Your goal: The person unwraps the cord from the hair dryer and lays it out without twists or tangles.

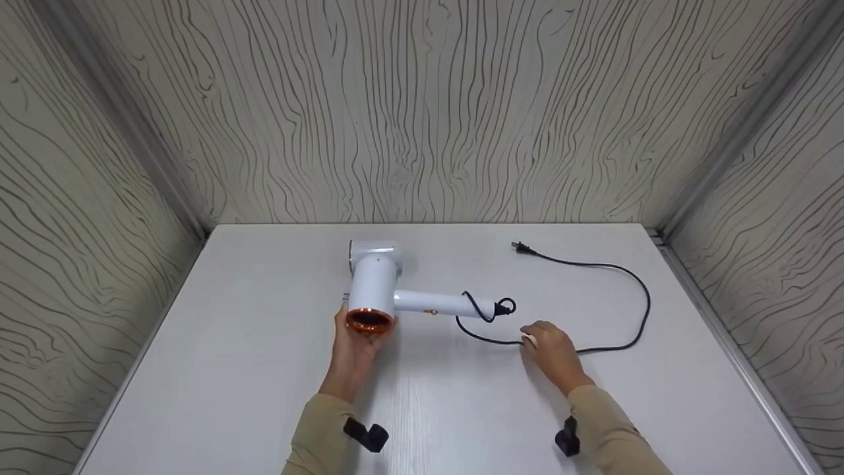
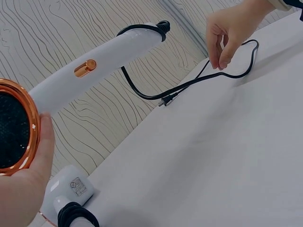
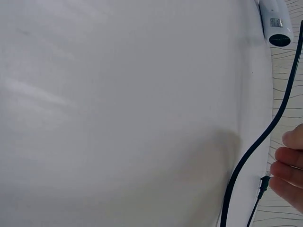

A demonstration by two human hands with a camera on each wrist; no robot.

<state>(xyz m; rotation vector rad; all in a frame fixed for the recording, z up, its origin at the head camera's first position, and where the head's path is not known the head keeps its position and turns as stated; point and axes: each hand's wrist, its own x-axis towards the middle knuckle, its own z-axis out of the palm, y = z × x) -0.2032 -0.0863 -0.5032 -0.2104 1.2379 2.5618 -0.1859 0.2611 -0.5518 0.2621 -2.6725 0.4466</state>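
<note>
My left hand (image 1: 353,356) holds a white hair dryer (image 1: 373,284) by its barrel, thumb and fingers around the copper-coloured rim. Its handle points right, with a copper slider (image 2: 85,68) on it. The black cord (image 1: 488,339) loops around the handle's end and runs to the right. Beside this cord is my right hand (image 1: 555,351), fingers loosely bent; in the right wrist view its fingers (image 3: 289,163) stand apart from the cord. Behind the held dryer lies a second white hair dryer (image 2: 66,189), with black cord wound around its handle.
The cord's plug (image 1: 524,248) lies at the back right of the white table (image 1: 231,369), and the cord curves around the right side. Wood-grain panels (image 1: 422,119) stand behind and on both sides. Metal rails line the table's side edges.
</note>
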